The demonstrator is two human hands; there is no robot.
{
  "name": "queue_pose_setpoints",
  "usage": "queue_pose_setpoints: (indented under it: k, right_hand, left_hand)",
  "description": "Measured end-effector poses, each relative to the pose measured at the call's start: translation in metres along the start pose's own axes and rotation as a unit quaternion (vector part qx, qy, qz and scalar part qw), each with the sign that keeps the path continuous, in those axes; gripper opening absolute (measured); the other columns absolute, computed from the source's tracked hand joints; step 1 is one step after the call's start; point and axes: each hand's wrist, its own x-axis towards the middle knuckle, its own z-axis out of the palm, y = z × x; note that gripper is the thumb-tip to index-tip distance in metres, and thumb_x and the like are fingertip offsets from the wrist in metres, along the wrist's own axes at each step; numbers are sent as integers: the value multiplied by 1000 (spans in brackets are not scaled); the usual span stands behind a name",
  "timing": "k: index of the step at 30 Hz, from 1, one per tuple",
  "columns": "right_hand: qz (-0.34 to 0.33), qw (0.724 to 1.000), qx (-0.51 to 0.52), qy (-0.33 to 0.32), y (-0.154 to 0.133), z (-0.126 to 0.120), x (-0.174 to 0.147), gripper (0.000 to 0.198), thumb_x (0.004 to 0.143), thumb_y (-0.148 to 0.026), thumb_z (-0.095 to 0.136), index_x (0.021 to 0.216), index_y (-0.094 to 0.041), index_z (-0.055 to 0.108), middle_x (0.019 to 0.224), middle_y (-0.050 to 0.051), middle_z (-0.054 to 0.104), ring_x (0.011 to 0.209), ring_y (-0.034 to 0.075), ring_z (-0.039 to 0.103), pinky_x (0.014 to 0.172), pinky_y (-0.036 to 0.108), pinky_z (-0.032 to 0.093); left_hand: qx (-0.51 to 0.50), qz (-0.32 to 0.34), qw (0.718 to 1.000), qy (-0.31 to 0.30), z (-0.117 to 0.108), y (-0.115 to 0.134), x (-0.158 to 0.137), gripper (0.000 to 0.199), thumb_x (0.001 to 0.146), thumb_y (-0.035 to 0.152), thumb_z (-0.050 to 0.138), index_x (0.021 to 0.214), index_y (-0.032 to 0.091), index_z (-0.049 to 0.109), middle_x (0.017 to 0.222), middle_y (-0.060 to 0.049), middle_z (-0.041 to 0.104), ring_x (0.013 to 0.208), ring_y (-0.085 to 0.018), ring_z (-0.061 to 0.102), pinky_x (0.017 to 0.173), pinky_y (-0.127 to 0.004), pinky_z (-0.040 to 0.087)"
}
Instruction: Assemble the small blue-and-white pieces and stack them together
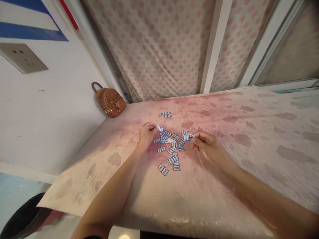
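Several small white cards with blue edges lie in a loose, overlapping pile on the table. My left hand is at the pile's left side, thumb and fingers pinched on one small blue-edged card. On the right, my right hand pinches another blue-edged card and holds it over the pile's right edge. Part of a further card shows below the right fingers; whether the hand touches it I cannot tell. The print on the cards is too small to read.
A few more cards lie together farther back on the table. The table has a pinkish, patterned cover. A small brown backpack leans against the wall at the back left. Behind the table hangs a dotted curtain.
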Motion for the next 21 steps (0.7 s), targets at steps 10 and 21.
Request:
queue_pose_setpoints:
  k: [10,21]
  right_hand:
    - [9,999,24,-20,-11,6,-6,21,87,-36,60,73,-20,62,68,0,62,61,14,53,61,30,39]
    - [22,1000,-7,-13,-11,5,-7,25,86,-39,59,68,-21,59,65,1,63,56,14,52,56,29,39]
  left_hand:
    - [-244,-107,955,-132,21,59,-69,11,78,25,73,84,16,71,80,-4,74,72,-15,71,61,-22,54]
    - [-262,-101,942,-184,29,68,-84,17,82,31,73,91,17,72,90,-6,77,84,-19,75,72,-27,58]
